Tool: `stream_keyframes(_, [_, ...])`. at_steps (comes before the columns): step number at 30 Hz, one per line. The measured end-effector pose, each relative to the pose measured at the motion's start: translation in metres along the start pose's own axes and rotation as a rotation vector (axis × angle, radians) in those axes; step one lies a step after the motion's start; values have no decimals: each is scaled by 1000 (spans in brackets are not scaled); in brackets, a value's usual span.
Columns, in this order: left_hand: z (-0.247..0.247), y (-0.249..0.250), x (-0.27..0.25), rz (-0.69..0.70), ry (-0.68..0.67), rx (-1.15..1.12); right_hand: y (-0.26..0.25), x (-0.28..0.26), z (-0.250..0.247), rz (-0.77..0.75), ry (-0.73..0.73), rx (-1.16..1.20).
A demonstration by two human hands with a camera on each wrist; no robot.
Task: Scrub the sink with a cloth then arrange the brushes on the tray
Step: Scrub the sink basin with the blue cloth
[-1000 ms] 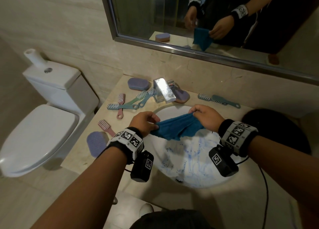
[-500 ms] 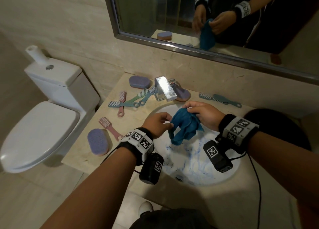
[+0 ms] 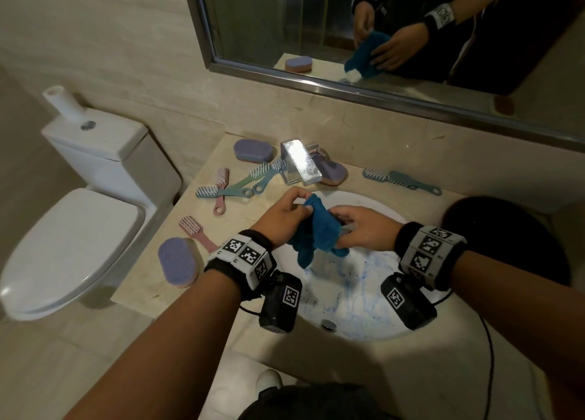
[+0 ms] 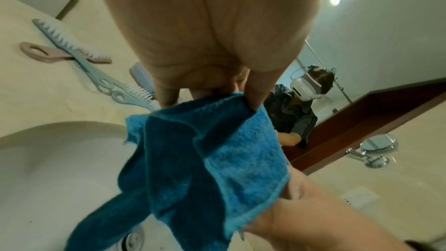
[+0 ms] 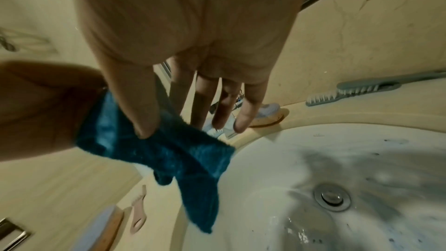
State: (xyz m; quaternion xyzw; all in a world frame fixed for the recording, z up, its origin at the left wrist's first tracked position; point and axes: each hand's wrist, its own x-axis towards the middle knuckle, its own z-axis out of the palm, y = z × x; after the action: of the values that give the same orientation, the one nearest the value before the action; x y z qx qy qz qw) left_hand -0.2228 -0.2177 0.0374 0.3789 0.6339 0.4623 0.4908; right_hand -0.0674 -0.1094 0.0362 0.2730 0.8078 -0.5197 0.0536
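Note:
A blue cloth [image 3: 316, 232] hangs bunched over the back of the white sink [image 3: 354, 296], whose basin is smeared with blue stains. My left hand [image 3: 300, 201] pinches the cloth's top edge [image 4: 231, 100] just in front of the faucet. My right hand [image 3: 346, 226] holds the cloth's lower right side, thumb [image 5: 142, 121] on the fabric [image 5: 159, 150] and the other fingers fairly straight. Several long-handled brushes [image 3: 250, 182] lie loose on the counter left of the faucet. Two more brushes [image 3: 402, 179] lie at the back right.
A chrome faucet [image 3: 300, 163] stands behind the sink, the drain [image 3: 329, 324] at its front. Purple block brushes [image 3: 177, 261] lie on the counter [image 3: 152, 280]. A dark round object [image 3: 506, 229] sits on the right. The toilet [image 3: 79, 229] stands to the left.
The cloth was stretched flat between both hands a second ago. My hands have come together, and the cloth now hangs gathered from my raised left hand.

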Motion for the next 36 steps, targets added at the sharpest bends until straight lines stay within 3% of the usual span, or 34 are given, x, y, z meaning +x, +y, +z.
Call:
stream_keyframes(6, [-10, -4, 5, -21, 113, -44, 5, 10, 6, 28, 125, 163])
stream_keyframes(9, [-16, -15, 8, -131, 176, 73, 3, 9, 4, 56, 154, 226])
stream_keyframes(12, [-19, -20, 7, -182, 77, 271, 3, 10, 3, 50, 152, 304])
stream_keyframes(14, [-18, -23, 6, -75, -3, 464, 1, 10, 2, 38, 146, 384])
stream_keyframes(16, [-15, -21, 5, -5, -25, 466, -3, 9, -1, 30, 142, 408])
stream_keyframes(22, [-6, -12, 8, -3, -28, 241, -8, 9, -9, -12, 211, 384])
stream_keyframes(26, [-6, -16, 12, -10, 127, 503, 8, 12, -12, 5, 411, 127])
stream_keyframes(32, [-2, -17, 10, -48, 116, 577, 1, 11, 1, 37, 500, 84])
stream_keyframes(34, [-1, -19, 10, -48, 154, 558, -5, 9, 2, 47, 453, 139])
stream_keyframes(36, [-1, -20, 9, -89, 181, 465, -10, 5, 3, 72, 310, 299])
